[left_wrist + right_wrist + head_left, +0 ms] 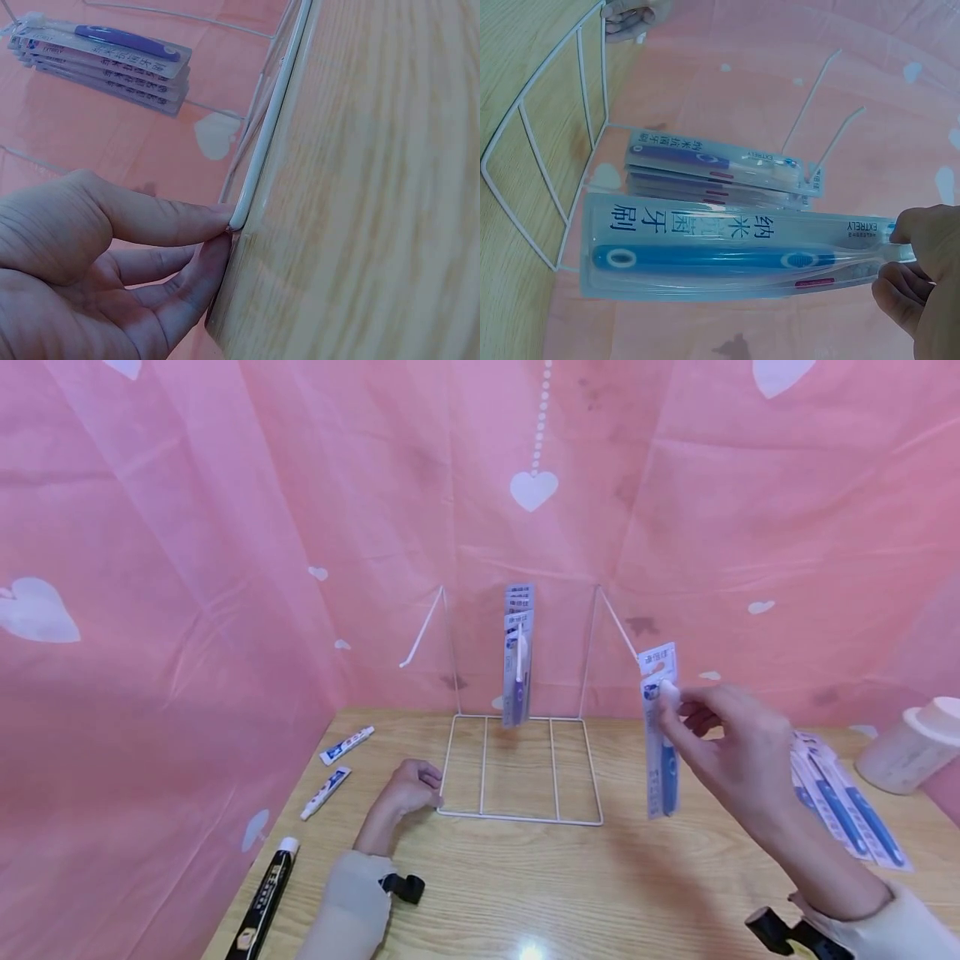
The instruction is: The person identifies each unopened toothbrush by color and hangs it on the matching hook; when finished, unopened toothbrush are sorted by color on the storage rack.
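My right hand [738,747] pinches a packaged blue toothbrush [705,255] near its top, the pack hanging upright beside the right arm of a white wire rack [517,817]. Whether that arm's tip passes through the pack's hole cannot be told. At the rack's front left corner, my left hand [112,262] pinches the wire between thumb and fingers, as the left wrist view shows. Several packaged purple toothbrushes [517,668] hang one behind another on the rack's middle. The rack's left arm [422,627] bears nothing.
More packaged blue toothbrushes [847,802] lie on the table at right, beside a pale cup-like container [911,752] on its side. Two small toothpaste tubes [347,745] and a black tube [264,902] lie at left. A pink cloth [525,543] with hearts hangs behind.
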Demonstrator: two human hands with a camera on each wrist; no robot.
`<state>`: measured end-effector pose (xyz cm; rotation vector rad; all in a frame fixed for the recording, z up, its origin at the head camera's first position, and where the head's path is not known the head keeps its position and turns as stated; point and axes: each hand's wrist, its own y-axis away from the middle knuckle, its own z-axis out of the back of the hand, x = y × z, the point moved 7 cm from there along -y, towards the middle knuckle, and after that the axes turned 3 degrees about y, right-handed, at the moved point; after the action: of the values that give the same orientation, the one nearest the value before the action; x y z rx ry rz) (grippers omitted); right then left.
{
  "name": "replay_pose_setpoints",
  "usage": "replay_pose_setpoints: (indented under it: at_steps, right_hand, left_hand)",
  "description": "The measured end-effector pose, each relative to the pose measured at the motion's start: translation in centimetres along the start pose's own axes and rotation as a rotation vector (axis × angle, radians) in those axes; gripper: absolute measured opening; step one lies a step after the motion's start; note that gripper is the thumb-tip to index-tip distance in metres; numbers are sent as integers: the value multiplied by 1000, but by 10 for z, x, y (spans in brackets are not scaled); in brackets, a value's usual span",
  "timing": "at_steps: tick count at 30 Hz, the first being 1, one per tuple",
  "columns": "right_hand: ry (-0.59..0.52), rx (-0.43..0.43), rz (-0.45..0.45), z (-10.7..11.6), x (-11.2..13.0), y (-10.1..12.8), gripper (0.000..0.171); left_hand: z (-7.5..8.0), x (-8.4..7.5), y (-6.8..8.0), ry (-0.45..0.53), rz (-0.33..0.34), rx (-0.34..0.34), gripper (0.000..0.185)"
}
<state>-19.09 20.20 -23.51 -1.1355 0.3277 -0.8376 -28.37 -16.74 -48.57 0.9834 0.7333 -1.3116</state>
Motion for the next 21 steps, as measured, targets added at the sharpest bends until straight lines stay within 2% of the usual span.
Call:
replay_pose_setpoints:
  at_steps: [7, 14, 18, 21]
  right_hand:
    - [21, 49, -30, -15, -4, -1, 8]
    - [26, 138, -179, -43, -22, -8, 8]
    - [17, 132, -252, -60, -36, -17, 15]
    - [7, 120, -273, -73, -45, -26, 15]
  left_hand:
    - [0, 1, -1, 6, 21, -1, 38]
    - [0, 5, -3, 17, 50, -2, 38]
    - [1, 4, -3, 26, 44, 1, 39]
    - [1, 3, -3, 28, 39, 3, 39]
